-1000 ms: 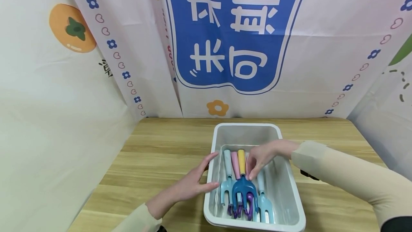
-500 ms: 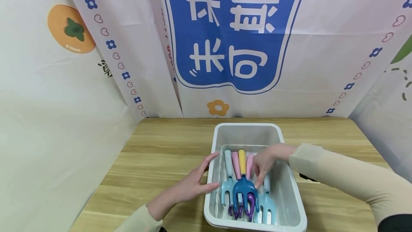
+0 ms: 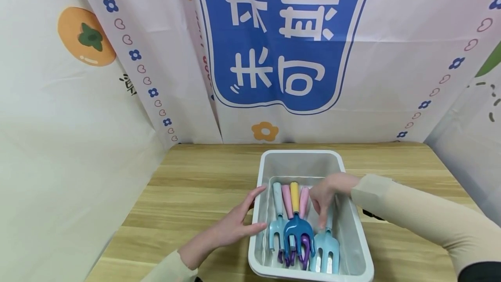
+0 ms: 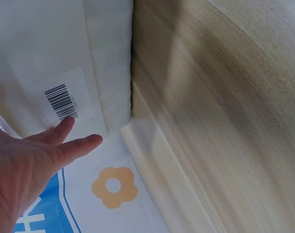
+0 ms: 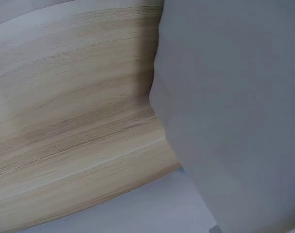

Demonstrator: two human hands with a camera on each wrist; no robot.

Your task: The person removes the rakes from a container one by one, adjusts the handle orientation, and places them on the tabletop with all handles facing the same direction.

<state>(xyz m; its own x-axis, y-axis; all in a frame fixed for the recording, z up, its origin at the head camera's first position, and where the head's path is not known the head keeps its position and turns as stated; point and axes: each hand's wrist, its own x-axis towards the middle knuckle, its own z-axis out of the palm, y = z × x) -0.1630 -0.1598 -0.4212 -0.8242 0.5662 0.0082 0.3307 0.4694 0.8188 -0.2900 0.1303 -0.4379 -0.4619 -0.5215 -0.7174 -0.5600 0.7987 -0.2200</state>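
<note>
A white plastic bin (image 3: 354, 229) holds several small gardening hand tools. My right hand (image 3: 324, 193) reaches inside and grips the handle of a light blue hand fork (image 3: 327, 247) at the right, tines toward me. To its left lie a dark blue hand rake (image 3: 298, 228) with a yellow handle, another light blue fork (image 3: 276, 227), two pink handles (image 3: 303, 197) and purple prongs (image 3: 305, 247), partly covered. My left hand (image 3: 231, 225), fingers extended, rests against the bin's left side; the left wrist view shows fingertips at the outer wall, by a barcode label (image 4: 61, 101).
The bin stands on a wood-grain table (image 3: 195, 186). Behind it hangs a printed cloth (image 3: 242, 121), and more cloth closes off both sides. In the right wrist view the bin's outer wall (image 5: 234, 107) fills the right half; that hand is hidden there.
My right hand has shifted right, away from the pink handle, and the light blue fork has moved right with it, apart from the dark blue rake. My left hand has stayed put.
</note>
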